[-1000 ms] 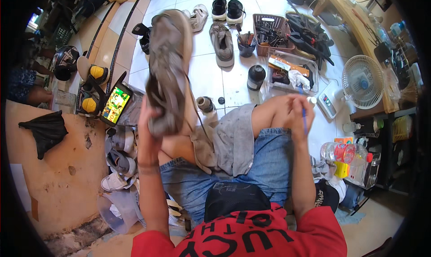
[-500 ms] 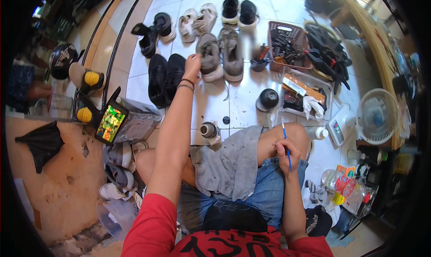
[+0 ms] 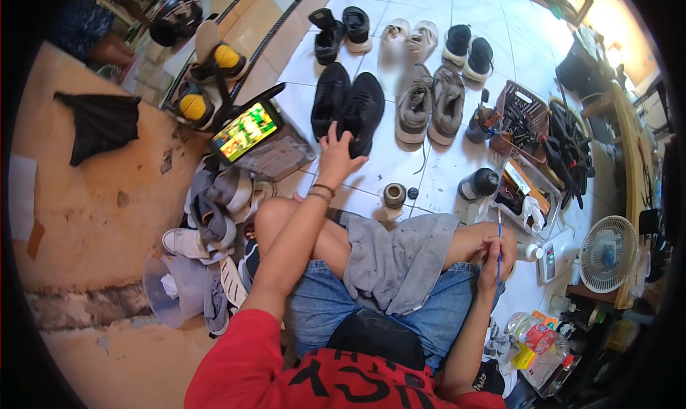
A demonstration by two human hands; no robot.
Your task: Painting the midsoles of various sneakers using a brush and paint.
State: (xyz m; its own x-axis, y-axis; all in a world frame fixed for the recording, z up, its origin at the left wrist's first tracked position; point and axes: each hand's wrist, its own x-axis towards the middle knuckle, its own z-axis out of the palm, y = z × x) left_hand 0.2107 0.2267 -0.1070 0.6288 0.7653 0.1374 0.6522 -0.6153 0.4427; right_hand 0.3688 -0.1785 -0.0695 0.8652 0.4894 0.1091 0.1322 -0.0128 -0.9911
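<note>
My left hand reaches forward with its fingers spread at the heel ends of a pair of black shoes. Its fingertips overlap the shoe openings; whether they press on the shoes I cannot tell. My right hand rests by my right knee, fingers closed round a thin blue paintbrush that points upward. To the right of the black pair stands a pair of grey-brown shoes with a loose lace. A small open bottle stands before my lap, its black cap beside it.
More shoes line the tiles farther off, including a whitish pair. On the right are a dark bottle, a tool basket, a plastic tray, a scale and a fan. A lit screen stands left; a grey cloth covers my lap.
My left hand has left the side of the grey-brown shoe and come back to the heels of the black pair, fingers now spread. The view has turned left. The paintbrush stays in my right hand.
</note>
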